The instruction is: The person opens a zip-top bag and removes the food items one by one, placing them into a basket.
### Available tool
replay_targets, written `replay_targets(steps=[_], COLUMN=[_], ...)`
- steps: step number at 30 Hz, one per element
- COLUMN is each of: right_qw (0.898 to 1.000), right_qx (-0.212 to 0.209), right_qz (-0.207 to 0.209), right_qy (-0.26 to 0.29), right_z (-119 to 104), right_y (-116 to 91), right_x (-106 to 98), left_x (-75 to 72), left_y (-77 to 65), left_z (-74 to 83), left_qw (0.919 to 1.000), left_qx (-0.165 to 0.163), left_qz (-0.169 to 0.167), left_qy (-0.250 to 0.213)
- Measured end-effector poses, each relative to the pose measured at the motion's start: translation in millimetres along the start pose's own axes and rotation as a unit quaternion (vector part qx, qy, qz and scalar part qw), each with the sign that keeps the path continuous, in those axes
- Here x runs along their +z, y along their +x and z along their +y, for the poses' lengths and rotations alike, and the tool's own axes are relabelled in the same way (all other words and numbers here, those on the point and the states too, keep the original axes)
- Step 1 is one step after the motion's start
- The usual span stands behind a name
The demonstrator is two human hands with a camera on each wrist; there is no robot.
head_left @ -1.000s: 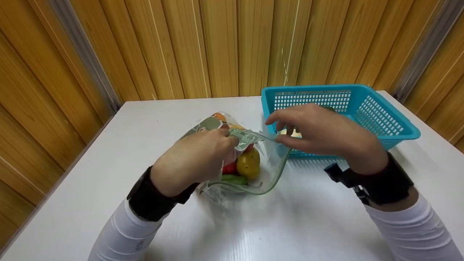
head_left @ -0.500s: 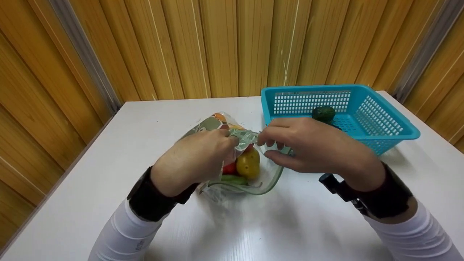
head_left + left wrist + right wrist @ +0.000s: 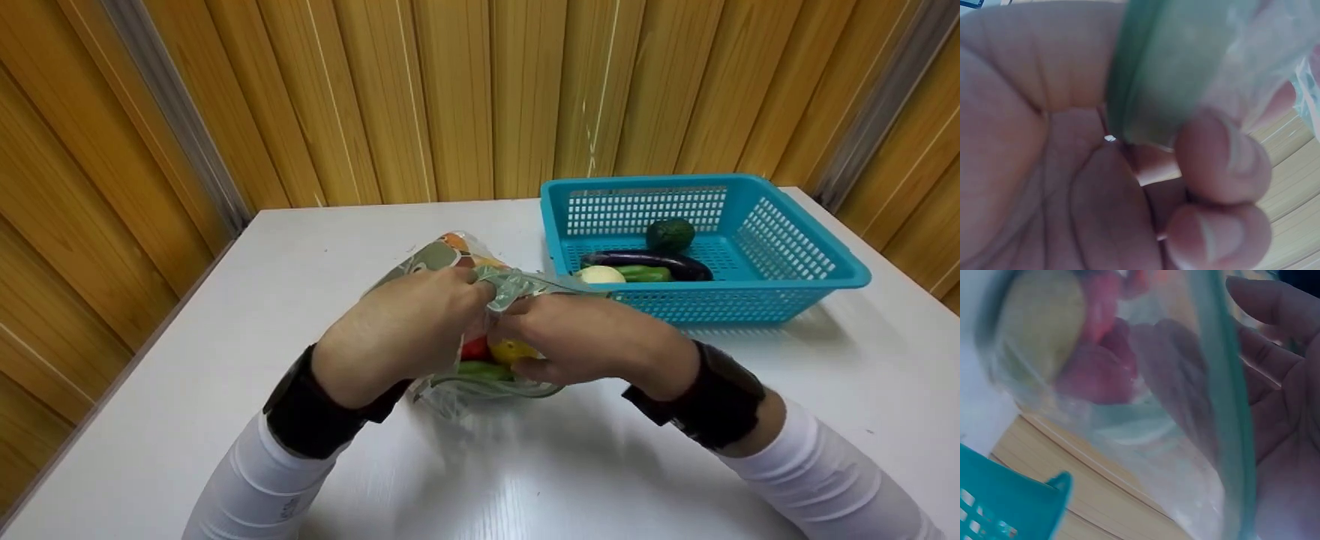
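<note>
A clear zip-top plastic bag (image 3: 430,259) with a printed panel lies mid-table, its mouth toward me. Inside show a yellow fruit (image 3: 511,352), something red (image 3: 475,349) and a long green vegetable (image 3: 484,370). My left hand (image 3: 405,322) pinches the upper rim; the left wrist view shows the green zip strip (image 3: 1145,73) running between its fingers. Into the mouth reaches my right hand (image 3: 592,337), palm facing down in the head view. In the right wrist view its fingers (image 3: 1171,360) show through the film, extended near the red things (image 3: 1100,371).
A blue plastic basket (image 3: 750,300) stands at the back right, close to the bag. It holds an eggplant (image 3: 652,262), a dark green avocado-like item (image 3: 670,235), a green vegetable (image 3: 645,274) and a pale round one (image 3: 600,274). Wood-patterned panels (image 3: 465,97) rise behind the white table (image 3: 315,247).
My right hand has moved left and down from beside the bag's rim into its mouth, uncovering the basket's contents. The left hand keeps its place on the rim.
</note>
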State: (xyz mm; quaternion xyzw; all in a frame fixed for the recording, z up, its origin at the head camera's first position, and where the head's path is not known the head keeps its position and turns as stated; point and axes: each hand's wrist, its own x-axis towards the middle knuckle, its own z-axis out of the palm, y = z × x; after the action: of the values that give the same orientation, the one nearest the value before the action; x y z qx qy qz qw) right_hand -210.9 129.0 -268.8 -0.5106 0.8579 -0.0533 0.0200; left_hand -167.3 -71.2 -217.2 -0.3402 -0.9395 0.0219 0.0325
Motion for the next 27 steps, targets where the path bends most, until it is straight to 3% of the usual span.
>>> replay_targets(steps=[5,9,11,17,22,24,27], right_qw=[1.0,0.997,0.997,0.996,0.991,0.989,0.991], right_qx=[0.016,0.059,0.061,0.015,0.017,0.01,-0.037], right_qz=[-0.011,-0.043,-0.05,-0.031,-0.048,-0.061,-0.057], right_qy=[0.004,0.01,-0.008,-0.085,-0.12,-0.131,-0.113], right_z=[11,14,14,12,9,9,9], right_y=[8,12,15,24,25,25,25], right_x=[15,23,27,39,43,43,44], left_x=[0.0,0.3,1.2,3.3,4.7,4.9,4.7], left_y=[1.3,2.0,1.7,-0.6,-1.1,-1.0,-0.6], left_z=[1.4,2.5,2.3,0.8,0.2,0.2,0.3], left_qw=[1.0,0.9999,1.0,0.9997,0.9994,0.9995,0.9997], left_qx=[0.002,0.002,0.006,0.018,0.02,0.018,0.017], left_qz=[-0.006,-0.005,-0.001,0.019,0.027,0.024,0.016], left_qy=[-0.006,-0.009,-0.008,0.002,0.001,-0.003,-0.007])
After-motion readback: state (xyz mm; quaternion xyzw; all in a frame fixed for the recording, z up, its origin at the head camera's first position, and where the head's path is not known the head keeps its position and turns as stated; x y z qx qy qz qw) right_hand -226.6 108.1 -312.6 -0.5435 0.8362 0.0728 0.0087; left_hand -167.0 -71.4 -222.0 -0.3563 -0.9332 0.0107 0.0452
